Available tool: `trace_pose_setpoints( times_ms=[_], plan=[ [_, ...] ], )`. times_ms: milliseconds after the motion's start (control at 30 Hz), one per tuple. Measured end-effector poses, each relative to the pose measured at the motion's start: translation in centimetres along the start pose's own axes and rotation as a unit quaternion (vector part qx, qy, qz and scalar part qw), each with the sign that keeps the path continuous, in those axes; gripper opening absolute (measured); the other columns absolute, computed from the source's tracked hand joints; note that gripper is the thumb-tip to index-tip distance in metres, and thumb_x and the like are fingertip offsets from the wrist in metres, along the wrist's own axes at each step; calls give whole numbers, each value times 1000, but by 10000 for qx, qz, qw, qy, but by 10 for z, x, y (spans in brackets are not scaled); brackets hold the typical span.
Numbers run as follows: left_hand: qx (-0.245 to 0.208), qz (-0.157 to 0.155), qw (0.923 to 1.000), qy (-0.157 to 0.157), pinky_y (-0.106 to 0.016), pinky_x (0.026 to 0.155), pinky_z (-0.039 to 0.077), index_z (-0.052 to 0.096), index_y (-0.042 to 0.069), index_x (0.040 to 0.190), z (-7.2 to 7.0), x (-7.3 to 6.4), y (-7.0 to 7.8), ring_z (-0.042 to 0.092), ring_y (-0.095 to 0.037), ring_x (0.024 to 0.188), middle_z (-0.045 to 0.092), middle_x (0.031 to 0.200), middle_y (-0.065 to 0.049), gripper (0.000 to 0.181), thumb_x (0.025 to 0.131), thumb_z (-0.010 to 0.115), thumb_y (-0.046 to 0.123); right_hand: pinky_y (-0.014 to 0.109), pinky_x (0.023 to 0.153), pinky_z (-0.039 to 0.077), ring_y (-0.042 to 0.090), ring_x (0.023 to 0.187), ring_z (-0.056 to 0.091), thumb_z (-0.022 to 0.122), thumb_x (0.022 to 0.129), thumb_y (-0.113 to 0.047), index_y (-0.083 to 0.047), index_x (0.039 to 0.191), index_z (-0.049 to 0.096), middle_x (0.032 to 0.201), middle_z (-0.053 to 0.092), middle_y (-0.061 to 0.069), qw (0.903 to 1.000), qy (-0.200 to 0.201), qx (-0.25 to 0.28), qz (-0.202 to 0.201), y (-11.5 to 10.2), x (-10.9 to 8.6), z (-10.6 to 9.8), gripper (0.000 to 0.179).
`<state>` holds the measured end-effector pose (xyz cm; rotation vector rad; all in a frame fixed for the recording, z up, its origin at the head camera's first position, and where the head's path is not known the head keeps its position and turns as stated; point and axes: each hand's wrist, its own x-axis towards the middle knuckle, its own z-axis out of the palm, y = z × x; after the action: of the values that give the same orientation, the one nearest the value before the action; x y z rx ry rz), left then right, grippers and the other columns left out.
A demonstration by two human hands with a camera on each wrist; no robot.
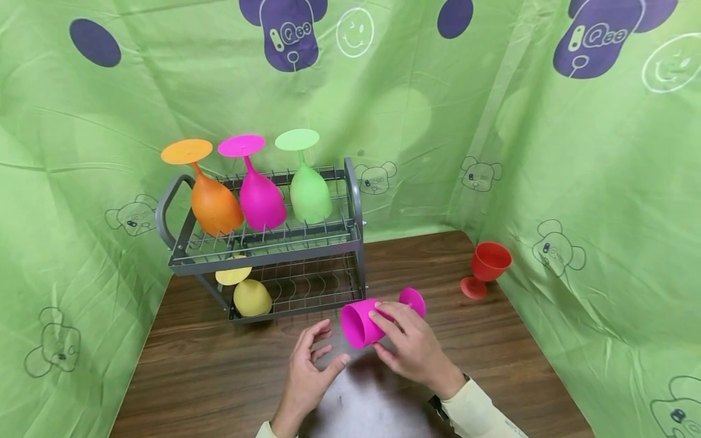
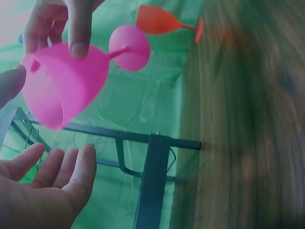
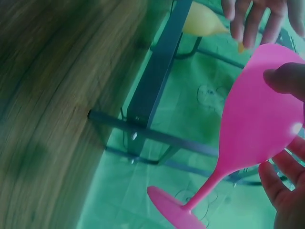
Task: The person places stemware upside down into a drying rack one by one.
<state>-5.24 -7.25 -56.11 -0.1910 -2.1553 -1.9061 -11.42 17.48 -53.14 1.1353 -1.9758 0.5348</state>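
Note:
My right hand (image 1: 409, 342) grips a bright pink wine goblet (image 1: 362, 323) by its bowl, thumb on one side and fingers on the other. The goblet lies tilted above the table, mouth toward the left and round foot to the right; the right wrist view shows its bowl (image 3: 259, 109) and stem. Beside the mouth, my left hand (image 1: 311, 368) holds nothing, its fingers loosely bent and apart from the rim. In the left wrist view, the left palm (image 2: 52, 191) faces up below the goblet.
A grey two-tier rack (image 1: 268, 258) stands at the left. On top, orange (image 1: 215, 204), pink (image 1: 263, 201) and green (image 1: 311, 191) goblets stand upside down. A yellow goblet (image 1: 252, 298) sits on the lower tier. A red goblet (image 1: 489, 263) stands upright at the right, near the green cloth wall (image 1: 591, 201).

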Motion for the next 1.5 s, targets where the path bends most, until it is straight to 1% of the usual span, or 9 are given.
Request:
trace_pose_setpoints(
  times_ms=[200,367,600,700,1000,1167,1333,1433,1500],
  plan=[
    [-179,-26,9998,-107,-38,99,63,54,21,151,5,1,2,58,-27,133,58,145,-5,80,81,94,17,47,102,60,34,117,69,96,62,-22,-2,138,67,133,69,19,9981,-298,-338,-432,-12,5,8,84],
    [-231,-170,9996,-3,-34,97,64,54,24,151,4,-1,2,59,-25,130,59,144,-3,81,80,94,18,46,102,60,35,117,69,93,63,-21,-3,136,68,132,69,19,9966,-314,-451,-610,-17,8,12,78],
    [-209,-360,9991,29,-35,97,64,55,25,150,0,-3,3,60,-25,127,60,141,-4,84,78,96,19,47,103,60,36,118,68,61,95,-20,-5,135,69,131,70,18,9948,-418,-552,-743,-22,9,17,43],
    [-146,-390,9991,17,-34,95,64,55,27,149,0,-4,2,61,-25,125,61,138,-4,83,77,96,20,47,103,59,35,119,68,55,100,-21,-6,136,69,130,70,17,9941,-487,-578,-782,-24,8,17,42],
    [-244,-131,9994,193,-34,91,66,58,25,145,2,-1,0,64,-27,122,63,135,-4,78,78,95,16,46,106,59,34,124,68,91,67,-17,-7,139,67,137,68,17,9956,-599,-408,-589,-25,13,14,77],
    [-271,-60,9993,261,-35,90,66,58,22,144,2,0,1,65,-26,120,63,135,-4,76,78,95,14,47,110,56,35,128,65,93,69,-20,-5,140,66,141,65,20,9986,-458,90,-245,-23,14,11,77],
    [-262,-114,9991,313,-34,91,66,57,20,145,2,0,1,64,-25,121,61,137,-6,77,77,94,13,38,121,47,37,127,63,92,77,-27,0,137,66,139,64,23,9954,-93,833,456,-21,12,7,71],
    [-310,-154,9988,355,-34,92,66,57,18,145,2,1,0,64,-25,121,60,138,-8,77,77,94,10,28,123,43,35,128,63,91,80,-22,1,135,66,137,64,22,9818,155,1468,1198,-24,10,4,65],
    [-352,-180,9984,399,-34,91,66,57,15,144,2,1,0,64,-24,122,60,138,-9,77,77,94,9,22,117,46,31,127,63,90,80,-17,0,135,66,137,64,20,9642,334,1933,1785,-27,8,3,62]
  ],
)
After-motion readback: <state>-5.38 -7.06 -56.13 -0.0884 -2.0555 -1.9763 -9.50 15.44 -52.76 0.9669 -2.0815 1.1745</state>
